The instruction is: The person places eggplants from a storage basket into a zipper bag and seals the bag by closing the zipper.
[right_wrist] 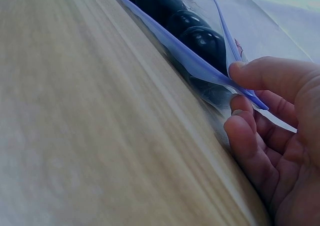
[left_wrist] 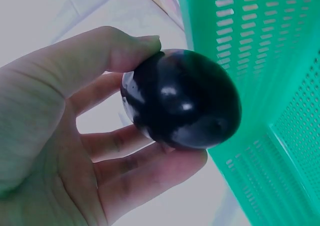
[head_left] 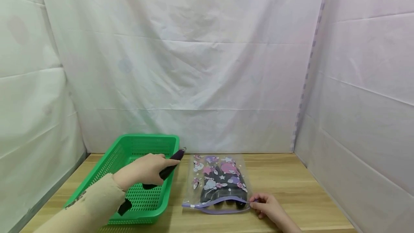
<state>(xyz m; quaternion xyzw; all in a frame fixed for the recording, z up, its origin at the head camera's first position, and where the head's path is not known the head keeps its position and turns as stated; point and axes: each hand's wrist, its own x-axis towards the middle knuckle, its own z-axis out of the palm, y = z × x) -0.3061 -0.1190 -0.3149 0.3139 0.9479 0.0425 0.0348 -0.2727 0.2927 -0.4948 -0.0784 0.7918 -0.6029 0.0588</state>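
In the head view, my left hand (head_left: 145, 169) grips a long dark purple eggplant (head_left: 170, 168) above the right side of a green plastic basket (head_left: 164, 200). The eggplant tilts, its stem end pointing up and to the right. From the left wrist, its rounded, glossy end (left_wrist: 185, 100) shows between thumb and fingers. My right hand (head_left: 266, 208) pinches the right corner of a clear printed zip bag (head_left: 194, 205) by its purple strip. The bag lies flat, its mouth parted toward me. Several dark eggplants (right_wrist: 205, 44) lie inside, blunt ends at the mouth.
The basket stands on the left of the wooden table (head_left: 284, 179), just left of the bag. White cloth (head_left: 194, 74) hangs behind the table and along both sides. A dark band (head_left: 124, 207) is on my left wrist.
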